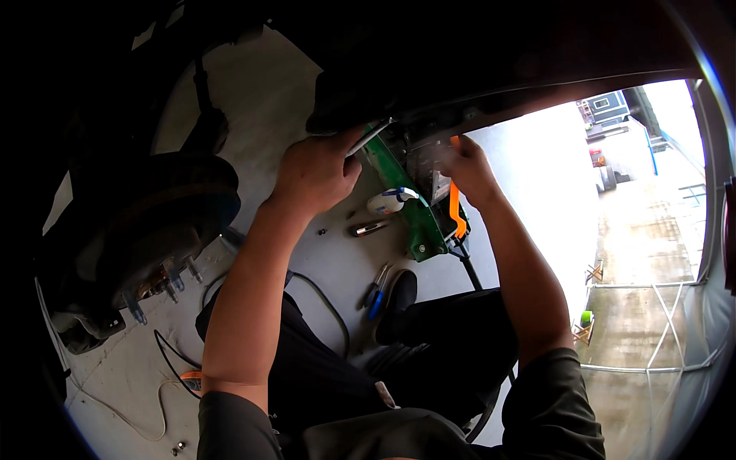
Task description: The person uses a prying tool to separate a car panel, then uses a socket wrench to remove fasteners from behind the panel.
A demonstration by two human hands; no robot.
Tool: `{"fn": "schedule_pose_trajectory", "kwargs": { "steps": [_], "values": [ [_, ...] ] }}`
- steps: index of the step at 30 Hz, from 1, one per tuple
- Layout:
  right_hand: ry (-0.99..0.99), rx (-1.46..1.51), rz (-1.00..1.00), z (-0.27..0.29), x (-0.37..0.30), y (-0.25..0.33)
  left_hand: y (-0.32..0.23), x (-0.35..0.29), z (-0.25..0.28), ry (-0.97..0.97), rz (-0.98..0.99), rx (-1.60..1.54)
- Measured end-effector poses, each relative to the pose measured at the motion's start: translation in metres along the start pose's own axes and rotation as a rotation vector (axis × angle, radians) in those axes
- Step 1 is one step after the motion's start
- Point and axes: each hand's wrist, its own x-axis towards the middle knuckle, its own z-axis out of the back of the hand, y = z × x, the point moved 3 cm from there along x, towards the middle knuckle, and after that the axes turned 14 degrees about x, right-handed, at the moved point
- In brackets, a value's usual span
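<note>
My left hand [316, 175] is closed round a slim silver metal tool [371, 136], whose far end reaches up to the dark underside of the vehicle. My right hand [469, 172] grips an orange pry tool [455, 203]. Its notched lower end hangs below the fingers, and its top reaches the vehicle's lower edge. Between the hands stands a green metal jack [420, 230] under the vehicle. A white bottle with blue parts [387, 201] is beside it. Deep shadow hides what both tool ends touch.
To the left is a brake disc [192, 192] with protruding wheel studs [172, 276]. Screwdrivers [376, 295] and a small silver-and-dark tool [369, 228] lie on the grey floor [322, 268]. Black cable [337, 314] curves near my legs. An orange item [192, 379] lies lower left.
</note>
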Motion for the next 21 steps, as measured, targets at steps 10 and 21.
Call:
{"fn": "schedule_pose_trajectory", "kwargs": {
  "steps": [10, 21],
  "values": [
    [-0.001, -0.478, 0.252, 0.029, 0.008, -0.019, -0.013, -0.003, -0.016, -0.023, -0.015, -0.101],
    [0.230, 0.041, 0.220, -0.030, -0.120, 0.038, -0.025, -0.025, 0.004, 0.060, 0.125, -0.264]
  ]
}}
